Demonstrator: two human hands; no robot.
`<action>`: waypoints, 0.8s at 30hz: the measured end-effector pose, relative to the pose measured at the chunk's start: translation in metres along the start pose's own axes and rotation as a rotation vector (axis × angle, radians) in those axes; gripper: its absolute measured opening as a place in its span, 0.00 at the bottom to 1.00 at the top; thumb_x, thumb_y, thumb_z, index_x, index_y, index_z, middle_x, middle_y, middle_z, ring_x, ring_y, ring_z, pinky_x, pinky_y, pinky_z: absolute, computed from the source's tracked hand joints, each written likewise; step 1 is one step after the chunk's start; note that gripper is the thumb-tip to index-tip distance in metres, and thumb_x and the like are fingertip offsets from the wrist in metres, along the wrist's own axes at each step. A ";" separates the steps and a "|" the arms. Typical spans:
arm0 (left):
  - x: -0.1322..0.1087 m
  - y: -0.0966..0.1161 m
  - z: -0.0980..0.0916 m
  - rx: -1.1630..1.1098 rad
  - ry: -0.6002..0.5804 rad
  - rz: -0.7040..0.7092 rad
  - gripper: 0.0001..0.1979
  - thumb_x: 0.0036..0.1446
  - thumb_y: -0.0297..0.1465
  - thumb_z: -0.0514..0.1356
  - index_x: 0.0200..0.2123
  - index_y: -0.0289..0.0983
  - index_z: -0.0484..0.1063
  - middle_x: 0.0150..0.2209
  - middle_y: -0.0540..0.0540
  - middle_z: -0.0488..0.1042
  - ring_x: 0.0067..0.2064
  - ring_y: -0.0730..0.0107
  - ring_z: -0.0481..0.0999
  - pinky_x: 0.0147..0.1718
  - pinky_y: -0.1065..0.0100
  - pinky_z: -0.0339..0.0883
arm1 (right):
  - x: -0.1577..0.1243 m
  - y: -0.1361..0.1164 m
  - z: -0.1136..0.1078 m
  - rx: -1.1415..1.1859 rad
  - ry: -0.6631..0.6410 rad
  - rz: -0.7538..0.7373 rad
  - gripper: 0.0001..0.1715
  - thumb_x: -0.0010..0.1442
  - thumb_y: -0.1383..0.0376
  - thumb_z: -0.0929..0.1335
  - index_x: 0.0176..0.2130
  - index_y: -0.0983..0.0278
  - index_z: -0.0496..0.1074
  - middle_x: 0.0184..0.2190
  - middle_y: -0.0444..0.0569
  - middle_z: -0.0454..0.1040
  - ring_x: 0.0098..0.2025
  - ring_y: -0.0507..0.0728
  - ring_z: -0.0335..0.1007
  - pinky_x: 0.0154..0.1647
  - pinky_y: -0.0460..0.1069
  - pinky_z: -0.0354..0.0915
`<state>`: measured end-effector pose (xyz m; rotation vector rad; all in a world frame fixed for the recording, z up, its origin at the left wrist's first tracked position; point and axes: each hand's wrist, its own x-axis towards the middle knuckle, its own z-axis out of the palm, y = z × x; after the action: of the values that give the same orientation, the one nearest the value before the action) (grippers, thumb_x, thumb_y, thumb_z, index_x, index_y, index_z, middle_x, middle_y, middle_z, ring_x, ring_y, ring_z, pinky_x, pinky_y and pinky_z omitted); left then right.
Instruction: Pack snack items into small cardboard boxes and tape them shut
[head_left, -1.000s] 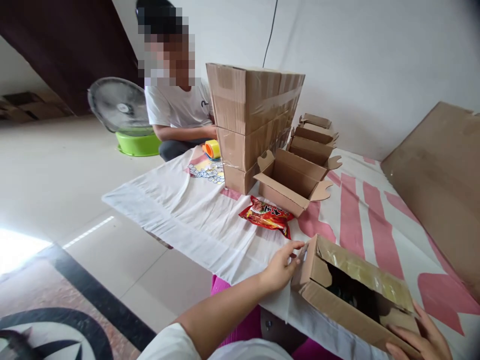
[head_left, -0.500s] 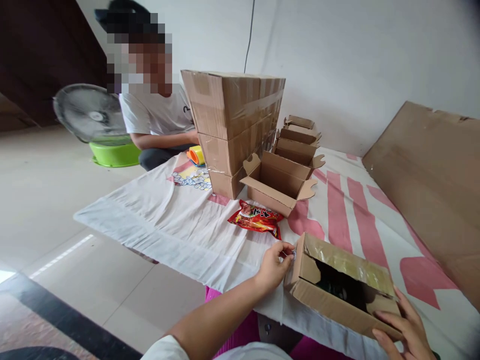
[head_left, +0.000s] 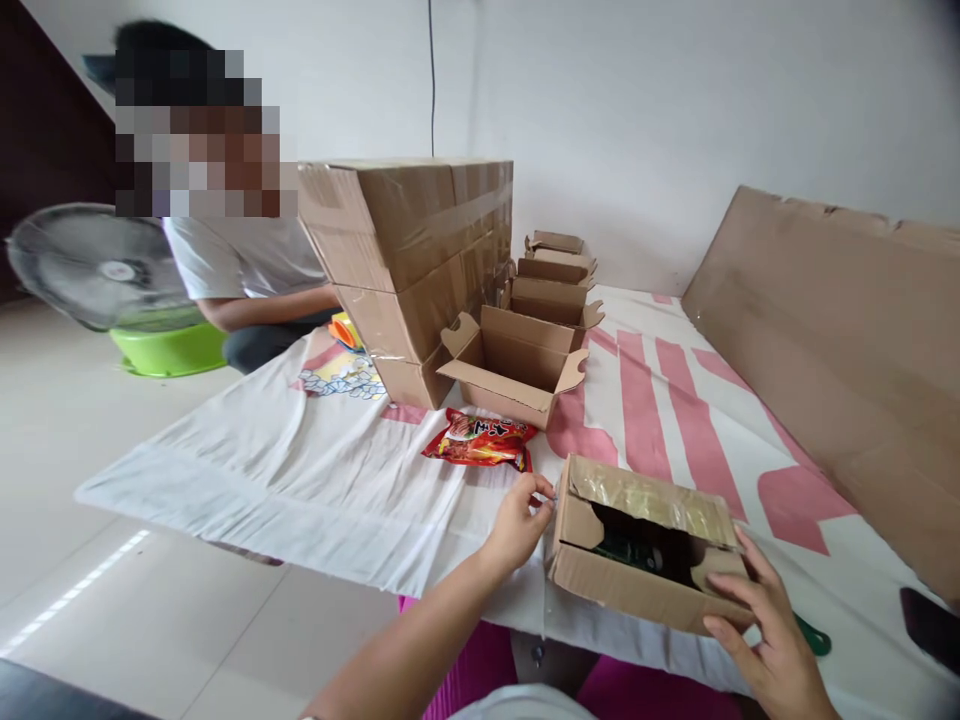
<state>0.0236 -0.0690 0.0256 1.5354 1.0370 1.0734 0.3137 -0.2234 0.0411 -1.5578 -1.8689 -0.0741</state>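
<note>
Small box (head_left: 622, 590) sits on the cloth (head_left: 300, 470) right in front of me, long axis left-right. My left hand (head_left: 517, 522) is pinched on its left end flap (possibly tape, view unclear). My right hand (head_left: 765, 625) is splayed flat against the right end, gripping nothing.

Three taped cartons (head_left: 420, 215) — five small boxes (head_left: 514, 365) — one red packet (head_left: 480, 440)

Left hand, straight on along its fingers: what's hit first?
The left hand points right at the near cardboard box; its end flap comes first. The hand seems to touch it; depth unclear.
</note>
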 end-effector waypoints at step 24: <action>-0.062 0.075 0.007 0.339 -0.174 0.825 0.13 0.53 0.20 0.58 0.42 0.36 0.67 0.44 0.40 0.71 0.53 0.57 0.69 0.45 0.58 0.72 | 0.032 -0.090 -0.026 0.156 0.132 -0.073 0.05 0.57 0.71 0.65 0.32 0.61 0.66 0.29 0.46 0.71 0.37 0.56 0.67 0.42 0.55 0.66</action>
<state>0.0234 -0.1433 0.0887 2.3918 0.4581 1.3044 0.2447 -0.2337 0.1117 -1.3471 -1.7833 -0.0602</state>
